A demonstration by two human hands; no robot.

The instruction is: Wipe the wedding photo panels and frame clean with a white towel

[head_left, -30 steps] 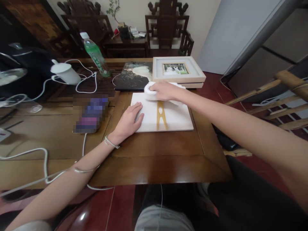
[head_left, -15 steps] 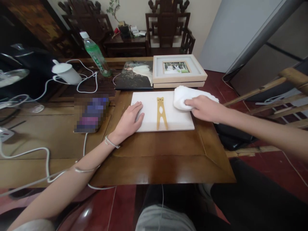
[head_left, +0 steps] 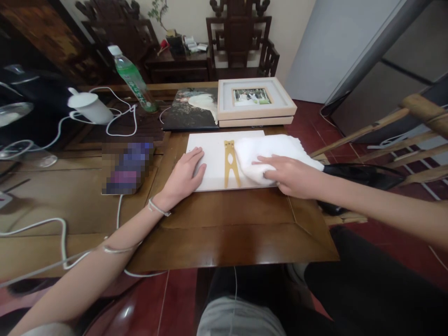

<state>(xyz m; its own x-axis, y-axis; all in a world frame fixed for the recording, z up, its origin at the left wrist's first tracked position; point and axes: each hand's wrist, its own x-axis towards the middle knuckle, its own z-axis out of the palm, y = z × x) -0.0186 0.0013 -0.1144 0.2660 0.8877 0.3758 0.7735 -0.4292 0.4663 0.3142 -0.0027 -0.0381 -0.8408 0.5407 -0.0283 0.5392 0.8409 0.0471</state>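
Observation:
A flat white board (head_left: pixel 213 177) lies near the front of the wooden table. On its middle is a yellow, A-shaped piece (head_left: pixel 230 164) with a small animal-like head and an oval hole. My left hand (head_left: pixel 185 173) lies over the board's left edge, fingers extended and thumb apart. A folded white cloth (head_left: pixel 273 145) covers the right part of the board, its left edge close beside the yellow piece. My right hand (head_left: pixel 287 173) presses on this cloth and grips its near side; part of the fingers is buried in it.
Behind the board are a dark picture panel (head_left: pixel 191 109) and stacked light-wood picture frames (head_left: pixel 257 100). To the left are a phone (head_left: pixel 129 168) with its screen blurred, a white lidded cup (head_left: pixel 91 106), a green-labelled bottle (head_left: pixel 133 79) and white cables (head_left: pixel 65 238).
My right hand has brought the cloth nearer and to the left, beside the yellow piece, where it spreads wider. My left hand stays on the board. The whole view has shifted slightly.

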